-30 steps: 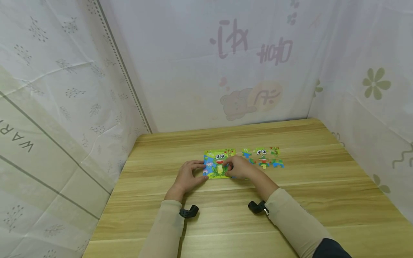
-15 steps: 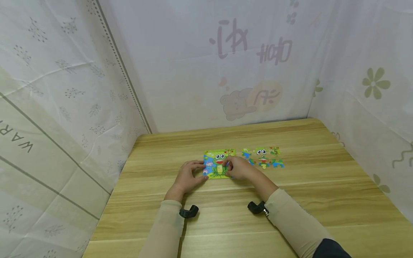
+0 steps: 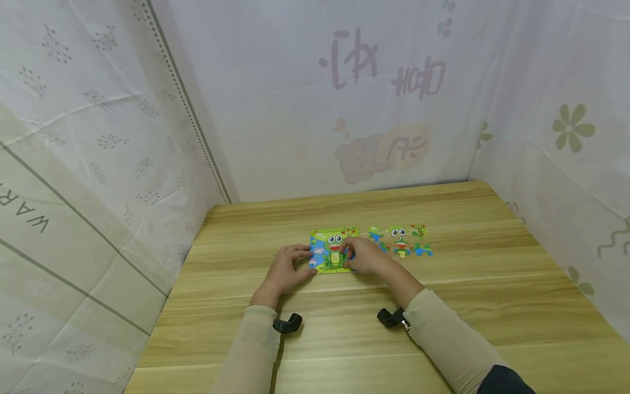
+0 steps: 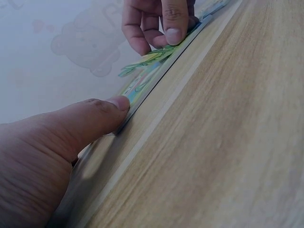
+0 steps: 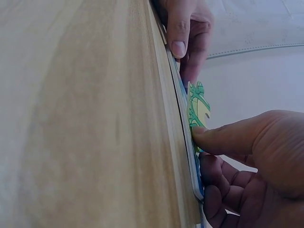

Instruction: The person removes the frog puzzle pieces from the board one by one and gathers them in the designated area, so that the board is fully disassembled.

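Observation:
A small puzzle board (image 3: pixel 319 241) with a smiling frog picture lies on the wooden table. At its left side rests my left hand (image 3: pixel 285 269), thumb at the near left corner and fingers along the left edge. In the left wrist view that thumb (image 4: pixel 107 114) presses flat on the corner. My right hand (image 3: pixel 368 256) is over the board's right part and pinches a green and yellow puzzle piece (image 5: pixel 199 105) between thumb and fingers. The piece shows part of the frog's belly and legs, and it sits tilted close over the board. The right hand hides the board's right side.
Several loose puzzle pieces lie right of the board, among them one with the frog's eyes (image 3: pixel 398 232), one with its mouth (image 3: pixel 402 247) and a blue and green one (image 3: pixel 424 250). Patterned white curtains (image 3: pixel 275 109) hang behind the table (image 3: pixel 344 339).

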Demonstrator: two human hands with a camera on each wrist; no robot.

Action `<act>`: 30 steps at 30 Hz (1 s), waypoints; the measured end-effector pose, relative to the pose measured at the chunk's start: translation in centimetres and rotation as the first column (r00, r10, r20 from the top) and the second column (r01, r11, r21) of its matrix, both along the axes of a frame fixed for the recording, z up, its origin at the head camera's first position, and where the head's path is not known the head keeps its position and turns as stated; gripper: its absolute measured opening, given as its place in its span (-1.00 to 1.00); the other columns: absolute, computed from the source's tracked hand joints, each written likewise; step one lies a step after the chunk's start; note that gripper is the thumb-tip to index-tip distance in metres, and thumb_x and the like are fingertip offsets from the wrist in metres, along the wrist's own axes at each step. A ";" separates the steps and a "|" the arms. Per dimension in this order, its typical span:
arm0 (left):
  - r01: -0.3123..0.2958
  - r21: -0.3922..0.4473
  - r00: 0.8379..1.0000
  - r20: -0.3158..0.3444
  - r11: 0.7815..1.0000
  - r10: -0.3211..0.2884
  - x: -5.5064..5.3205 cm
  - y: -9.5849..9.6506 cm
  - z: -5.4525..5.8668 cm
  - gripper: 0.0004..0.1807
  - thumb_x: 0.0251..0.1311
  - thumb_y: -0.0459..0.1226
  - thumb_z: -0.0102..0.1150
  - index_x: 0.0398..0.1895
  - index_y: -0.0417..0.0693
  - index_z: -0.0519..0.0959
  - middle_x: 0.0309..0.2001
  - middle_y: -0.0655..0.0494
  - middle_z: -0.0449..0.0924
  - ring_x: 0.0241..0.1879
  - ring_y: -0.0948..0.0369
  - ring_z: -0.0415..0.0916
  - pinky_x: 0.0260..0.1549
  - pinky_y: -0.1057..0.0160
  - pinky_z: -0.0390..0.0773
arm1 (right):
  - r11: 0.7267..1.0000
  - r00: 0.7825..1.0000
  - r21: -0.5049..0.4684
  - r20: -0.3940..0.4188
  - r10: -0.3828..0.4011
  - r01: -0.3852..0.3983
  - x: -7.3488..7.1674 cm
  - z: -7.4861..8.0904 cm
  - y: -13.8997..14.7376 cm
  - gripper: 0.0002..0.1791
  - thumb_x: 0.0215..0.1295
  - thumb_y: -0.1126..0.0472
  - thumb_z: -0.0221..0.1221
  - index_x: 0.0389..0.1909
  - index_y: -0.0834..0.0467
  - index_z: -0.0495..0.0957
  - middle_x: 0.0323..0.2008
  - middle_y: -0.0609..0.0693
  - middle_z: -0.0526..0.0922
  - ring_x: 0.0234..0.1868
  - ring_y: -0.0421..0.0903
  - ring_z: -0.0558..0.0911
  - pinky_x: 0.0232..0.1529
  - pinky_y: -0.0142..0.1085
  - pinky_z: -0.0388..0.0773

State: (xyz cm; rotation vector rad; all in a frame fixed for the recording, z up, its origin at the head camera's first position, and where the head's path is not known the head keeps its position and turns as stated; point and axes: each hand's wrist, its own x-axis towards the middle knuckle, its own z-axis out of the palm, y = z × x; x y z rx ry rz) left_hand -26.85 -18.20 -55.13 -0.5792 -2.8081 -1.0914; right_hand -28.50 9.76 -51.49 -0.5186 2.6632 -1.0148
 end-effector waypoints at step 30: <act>0.015 0.001 0.999 -0.031 1.000 -0.015 0.1 0.0 0.1 -0.49 0.15 -0.08 0.59 0.17 0.05 0.73 0.35 0.23 0.56 0.42 0.06 0.34 0.47 -0.11 0.27 | 0.997 0.996 0.068 -0.084 0.029 -0.024 0.0 -0.2 0.2 -0.78 0.36 0.21 0.36 -0.01 0.07 0.66 -0.41 -0.14 0.58 -0.45 -0.17 0.54 -0.38 -0.27 0.53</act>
